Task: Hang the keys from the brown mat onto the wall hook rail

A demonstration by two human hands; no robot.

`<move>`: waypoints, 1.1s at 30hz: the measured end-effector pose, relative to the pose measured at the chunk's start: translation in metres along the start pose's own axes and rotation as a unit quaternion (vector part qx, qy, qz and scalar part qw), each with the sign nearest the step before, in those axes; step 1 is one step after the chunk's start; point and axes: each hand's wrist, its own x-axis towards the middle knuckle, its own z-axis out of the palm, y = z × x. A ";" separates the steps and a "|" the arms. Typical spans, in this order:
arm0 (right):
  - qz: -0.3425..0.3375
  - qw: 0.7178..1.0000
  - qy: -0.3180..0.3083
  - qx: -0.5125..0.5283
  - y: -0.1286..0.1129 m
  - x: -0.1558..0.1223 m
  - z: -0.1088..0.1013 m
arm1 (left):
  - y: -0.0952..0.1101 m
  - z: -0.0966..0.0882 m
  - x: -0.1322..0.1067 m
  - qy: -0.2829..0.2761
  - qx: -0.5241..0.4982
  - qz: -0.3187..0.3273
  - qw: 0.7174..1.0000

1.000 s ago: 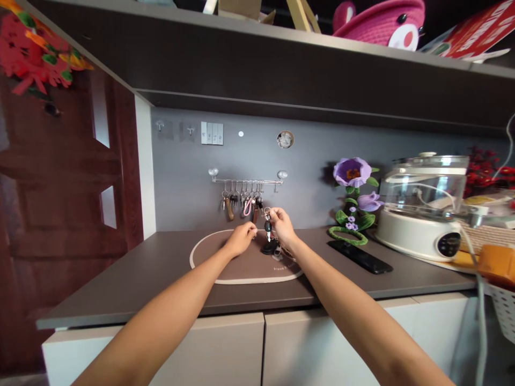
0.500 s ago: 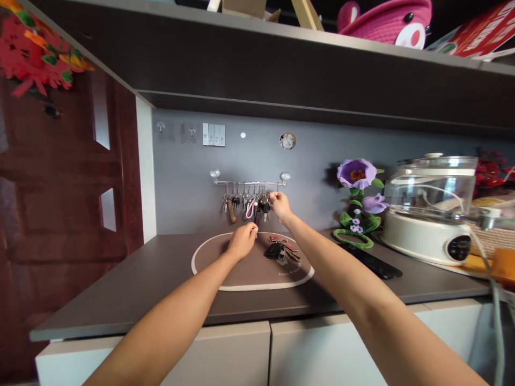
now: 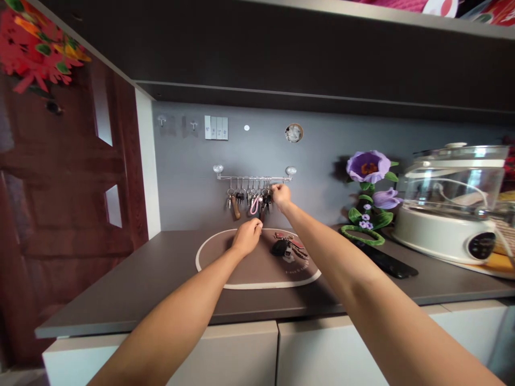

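Note:
My right hand (image 3: 280, 195) is raised to the metal key rail (image 3: 253, 177) on the grey wall, fingers pinched on a key bunch (image 3: 266, 200) with a black fob at the rail's right hooks. Several other key bunches (image 3: 241, 198) hang from the rail to its left. My left hand (image 3: 248, 236) hovers curled over the brown oval mat (image 3: 225, 268) on the counter; whether it holds anything is hidden. A pile of keys with a black fob (image 3: 286, 247) lies on the mat, to the right of my left hand.
A dark counter (image 3: 120, 289) runs over white cabinet doors. A black phone (image 3: 386, 261) lies right of the mat, next to a crocheted purple flower (image 3: 368, 185). A white cooker with a clear lid (image 3: 450, 209) stands at the right. A wooden door (image 3: 60, 214) is on the left.
My right hand lifted the black-fob key bunch from above the mat up to the rail's right end. My left hand stayed low over the mat.

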 end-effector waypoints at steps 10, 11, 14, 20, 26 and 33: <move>0.011 1.000 -0.010 -0.015 0.000 -0.005 -0.002 | -0.004 0.001 0.000 -0.005 0.000 -0.004 1.000; 0.013 1.000 -0.010 -0.011 0.001 -0.005 -0.002 | -0.005 0.001 0.000 -0.006 0.000 -0.005 1.000; 0.019 1.000 -0.012 0.005 0.003 -0.002 0.000 | -0.005 0.001 0.000 -0.008 0.003 -0.006 1.000; 0.003 0.999 -0.026 0.019 0.016 0.001 0.002 | -0.004 0.000 0.000 -0.016 0.008 -0.014 1.000; -0.022 0.998 -0.047 0.025 0.022 -0.002 -0.003 | -0.005 0.000 0.001 -0.024 0.002 -0.017 1.000; -0.031 0.997 -0.074 0.015 0.026 -0.007 -0.005 | -0.004 0.000 -0.001 -0.034 -0.012 -0.006 0.999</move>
